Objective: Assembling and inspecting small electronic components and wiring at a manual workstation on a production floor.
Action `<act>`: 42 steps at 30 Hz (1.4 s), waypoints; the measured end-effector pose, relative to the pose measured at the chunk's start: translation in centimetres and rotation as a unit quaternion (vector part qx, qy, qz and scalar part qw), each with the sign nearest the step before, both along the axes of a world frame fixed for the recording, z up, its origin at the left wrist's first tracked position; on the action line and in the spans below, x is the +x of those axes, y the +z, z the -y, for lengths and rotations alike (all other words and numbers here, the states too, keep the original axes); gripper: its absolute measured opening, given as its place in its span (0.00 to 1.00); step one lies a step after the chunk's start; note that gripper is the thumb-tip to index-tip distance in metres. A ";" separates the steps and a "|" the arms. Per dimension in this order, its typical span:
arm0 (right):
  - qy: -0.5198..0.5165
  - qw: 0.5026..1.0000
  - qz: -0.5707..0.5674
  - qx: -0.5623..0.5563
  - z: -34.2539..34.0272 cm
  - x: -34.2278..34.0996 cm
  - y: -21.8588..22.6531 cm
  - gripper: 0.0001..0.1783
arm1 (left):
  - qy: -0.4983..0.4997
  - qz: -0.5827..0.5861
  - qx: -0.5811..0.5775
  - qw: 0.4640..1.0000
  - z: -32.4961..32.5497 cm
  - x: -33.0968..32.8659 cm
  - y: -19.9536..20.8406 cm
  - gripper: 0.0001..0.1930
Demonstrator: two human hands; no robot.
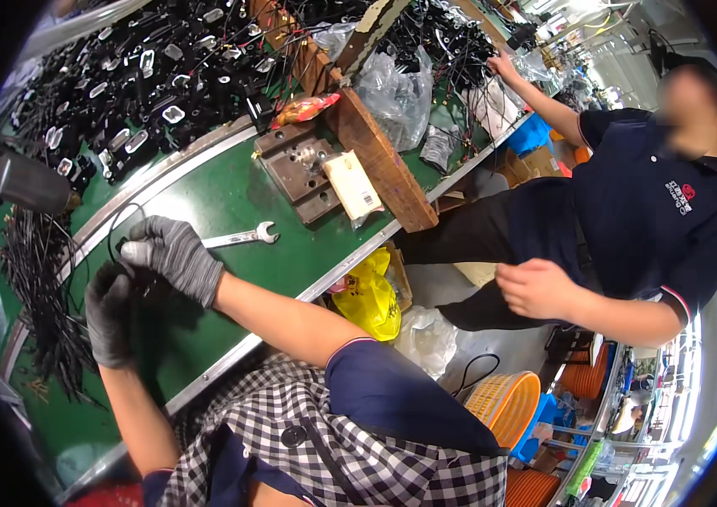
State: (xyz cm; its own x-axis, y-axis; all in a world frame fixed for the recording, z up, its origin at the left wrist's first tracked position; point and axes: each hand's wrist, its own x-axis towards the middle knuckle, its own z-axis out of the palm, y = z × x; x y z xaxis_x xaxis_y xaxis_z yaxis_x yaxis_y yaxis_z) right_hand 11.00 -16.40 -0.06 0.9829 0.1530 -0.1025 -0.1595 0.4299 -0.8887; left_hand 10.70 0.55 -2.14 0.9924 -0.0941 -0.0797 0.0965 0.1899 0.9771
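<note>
Both my hands wear grey knitted gloves and meet over the green bench top [232, 279]. My right hand [174, 256] is closed, thumb pressed to the fingers, on a thin black cable [112, 230] that loops up above it. My left hand [109, 317] is closed on the same cable just below and to the left; its fingers partly hide what lies between the gloves. A small dark part seems to sit there, too dim to make out. An open-end wrench [244, 237] lies beside my right hand. At the left, a thick bundle of black cables [37, 296] hangs over the rail.
Many black parts with clear pieces [147, 93] are heaped beyond the curved metal rail [155, 165]. A brown metal block [291, 177], a cream box [352, 186] and a wooden board [388, 160] stand to the right. A co-worker [646, 203] reaches into another pile there.
</note>
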 end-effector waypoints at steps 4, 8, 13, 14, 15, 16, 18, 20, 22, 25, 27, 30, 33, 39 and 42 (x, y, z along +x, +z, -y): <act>-0.047 0.996 0.037 -0.064 -0.5 0.7 -1.9 0.18 | -0.115 -0.031 -0.097 0.988 0.6 0.0 1.4 0.06; -0.214 0.896 0.223 -0.319 -0.8 0.1 -0.3 0.18 | -0.030 -0.024 0.044 0.998 1.0 -0.4 1.3 0.08; -0.061 0.987 0.043 -0.139 -0.2 0.1 -0.3 0.19 | -0.120 -0.013 -0.055 0.991 0.4 -0.3 1.7 0.07; -0.039 0.994 0.016 -0.096 -0.1 0.0 -0.1 0.20 | -0.172 -0.026 -0.141 0.975 0.4 -0.2 1.9 0.07; -0.013 0.998 -0.011 -0.053 -0.1 -0.1 -0.1 0.22 | -0.166 -0.026 -0.139 0.976 0.3 -0.2 1.9 0.07; 0.013 0.999 -0.038 -0.009 -0.2 -0.1 -0.1 0.23 | -0.144 -0.037 -0.106 0.983 0.2 -0.1 1.8 0.07; -0.054 0.992 0.039 -0.105 -0.4 0.1 -0.5 0.21 | -0.100 -0.059 -0.040 0.992 0.4 0.1 1.4 0.06; -0.190 0.919 0.190 -0.288 -0.7 0.1 -0.9 0.18 | -0.066 0.008 0.038 0.997 0.8 0.1 0.5 0.06; -0.193 0.905 0.222 -0.307 -0.9 0.1 -0.8 0.18 | -0.008 0.139 0.192 0.971 0.9 -0.1 -0.2 0.06; -0.204 0.869 0.291 -0.344 -0.5 -0.1 -0.2 0.18 | -0.093 0.043 0.068 0.992 0.5 -0.2 1.9 0.07; -0.039 0.991 0.046 -0.117 0.4 -0.2 0.6 0.19 | -0.129 -0.004 0.004 0.992 0.1 -0.2 2.3 0.08; 0.004 0.999 -0.029 -0.040 -0.2 0.3 -0.6 0.19 | -0.161 -0.080 -0.098 0.979 0.1 0.3 1.9 0.08; -0.092 0.985 0.078 -0.123 -0.7 0.5 -1.7 0.19 | -0.058 -0.015 0.040 0.997 2.1 -0.7 2.8 0.10; -0.046 0.992 0.038 -0.114 0.0 -0.1 0.4 0.16 | -0.075 -0.073 -0.050 0.993 1.3 -1.3 3.0 0.10; 0.029 0.999 -0.037 -0.014 0.0 0.4 -0.2 0.17 | -0.131 -0.078 -0.112 0.982 0.5 -0.3 2.6 0.08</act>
State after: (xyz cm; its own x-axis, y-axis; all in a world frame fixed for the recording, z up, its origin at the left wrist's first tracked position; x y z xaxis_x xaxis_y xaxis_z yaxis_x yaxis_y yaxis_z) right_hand 11.44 -16.36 -0.22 0.9622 0.2051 -0.1790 -0.2485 0.3930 -0.8853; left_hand 10.41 0.03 0.49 0.9092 -0.3771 -0.1765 0.3152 0.3466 0.8834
